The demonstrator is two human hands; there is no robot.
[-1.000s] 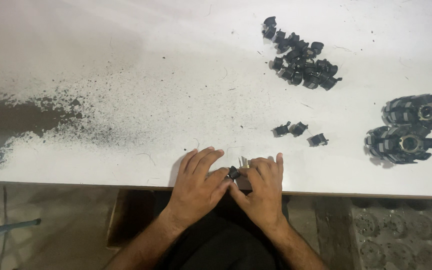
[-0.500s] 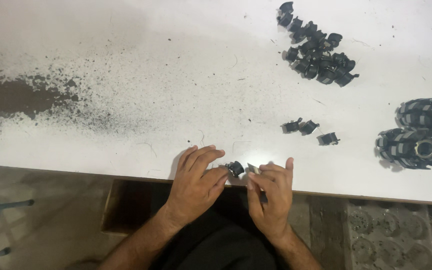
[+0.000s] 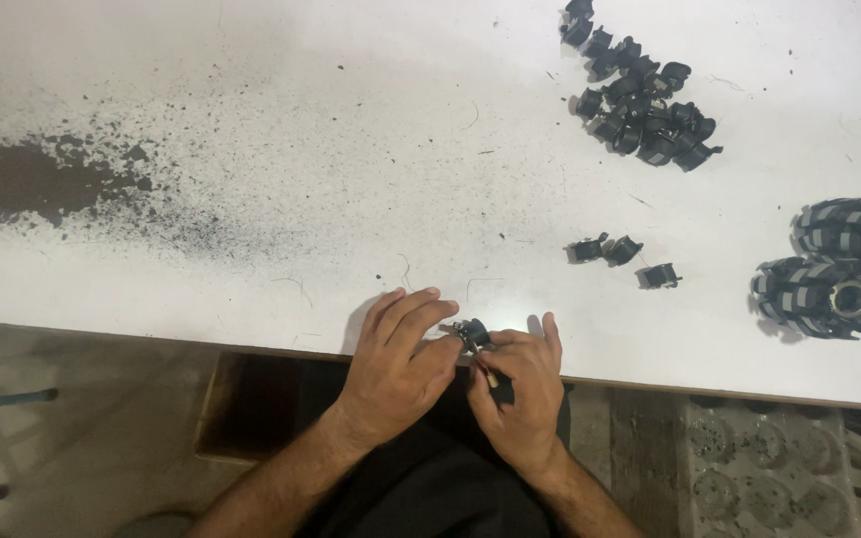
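Both my hands meet at the near edge of the white table [image 3: 351,149]. My left hand [image 3: 398,364] pinches a small black plastic part [image 3: 472,333] between thumb and fingers. My right hand [image 3: 521,389] is closed around a thin tool [image 3: 493,382] with a light tip and touches the same part from the right. The part sits just above the table's front edge. Three loose black parts [image 3: 622,251] lie on the table a short way beyond my right hand.
A pile of several black parts [image 3: 640,105] lies at the back right. Two round black ring assemblies [image 3: 839,269] sit at the right edge. Dark speckled wear [image 3: 42,184] marks the table's left. A grey tray [image 3: 759,478] with round pockets lies below the table.
My hands stay together at the table edge; the right hand has curled tighter around the tool beside the part. The view has shifted slightly.
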